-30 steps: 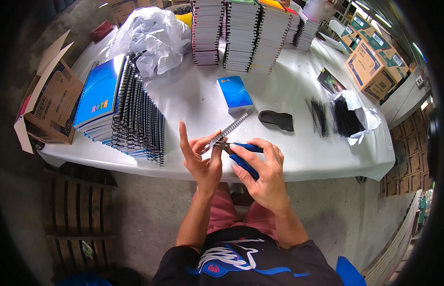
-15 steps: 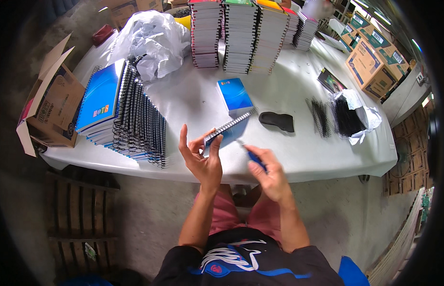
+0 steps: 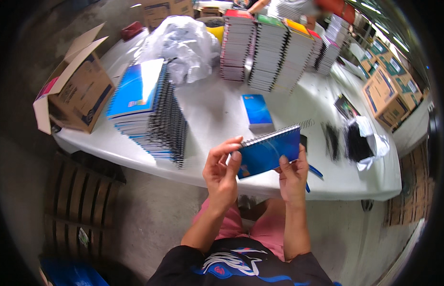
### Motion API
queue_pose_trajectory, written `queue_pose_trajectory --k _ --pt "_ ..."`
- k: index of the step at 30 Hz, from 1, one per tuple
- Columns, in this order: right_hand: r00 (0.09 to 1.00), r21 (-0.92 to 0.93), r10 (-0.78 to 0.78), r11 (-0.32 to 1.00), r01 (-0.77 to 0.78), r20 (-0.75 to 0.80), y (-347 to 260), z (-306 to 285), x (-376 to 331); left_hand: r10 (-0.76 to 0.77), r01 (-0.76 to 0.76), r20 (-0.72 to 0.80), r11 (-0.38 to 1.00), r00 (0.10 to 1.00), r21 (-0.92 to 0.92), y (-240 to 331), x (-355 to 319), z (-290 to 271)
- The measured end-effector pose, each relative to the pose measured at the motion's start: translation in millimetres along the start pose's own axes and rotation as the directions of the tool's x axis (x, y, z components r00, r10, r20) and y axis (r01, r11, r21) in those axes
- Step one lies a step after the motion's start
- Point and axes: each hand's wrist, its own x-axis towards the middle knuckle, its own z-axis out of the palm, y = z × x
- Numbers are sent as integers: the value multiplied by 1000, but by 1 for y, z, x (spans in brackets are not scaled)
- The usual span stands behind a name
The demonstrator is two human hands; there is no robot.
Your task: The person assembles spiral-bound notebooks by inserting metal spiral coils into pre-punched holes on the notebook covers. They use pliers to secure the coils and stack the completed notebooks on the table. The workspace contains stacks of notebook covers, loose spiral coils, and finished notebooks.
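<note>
A blue spiral notebook (image 3: 269, 155) is tilted up above the table's front edge, held between both hands. My left hand (image 3: 224, 167) grips its left end near the wire coil, thumb in front. My right hand (image 3: 293, 174) pinches the right end, thumb on the blue cover. The spiral coil (image 3: 305, 124) runs along the top edge and sticks out past the right corner. Blue handles of a plier-like tool (image 3: 315, 171) show beside my right hand; whether they rest on the table or against the fingers I cannot tell. Beyond lies a blue book block (image 3: 257, 112).
Coil-bound blue notebooks (image 3: 150, 112) are piled at left beside an open carton (image 3: 81, 93). A plastic bag (image 3: 183, 47) and tall notebook stacks (image 3: 269, 55) stand behind. Loose black coils (image 3: 331, 143) and a wrapped coil bundle (image 3: 359, 140) lie right, near closed cartons (image 3: 391, 95).
The notebook has swung round so its blue cover faces me. My right hand has moved from gripping the blue-handled tool to holding the notebook's right end. The view has shifted.
</note>
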Motion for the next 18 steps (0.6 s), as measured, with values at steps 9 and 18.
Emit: queue_pose_trajectory --k 9,18 --pt "956 110 -66 993 36 285 -56 128 106 710 -449 -113 552 695 702 114 60 -56" --pt "812 153 -350 936 316 467 -63 233 220 378 -170 -181 729 908 663 113 98 -105"
